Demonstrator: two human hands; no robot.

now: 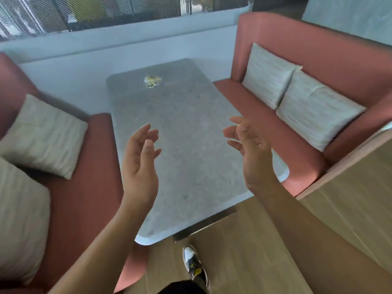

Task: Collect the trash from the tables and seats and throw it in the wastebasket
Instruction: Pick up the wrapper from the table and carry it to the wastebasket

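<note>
a small crumpled yellowish wrapper [152, 81] lies near the far end of the grey stone table [191, 166], well apart from both hands. the left hand [140, 162] and right hand [250, 149] hover above the near half of the table, palms facing each other, fingers loosely spread and holding nothing. pink benches [265, 98] with pale cushions [269, 75] flank the table, and one shoe [194, 264] stands on the wooden floor [244, 251].

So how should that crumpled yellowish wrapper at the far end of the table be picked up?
Pinch the wrapper by its raised crumpled folds, coming from straight above: it lies as a low, loose bunch on the flat table, with no handle or free edge showing.
</note>
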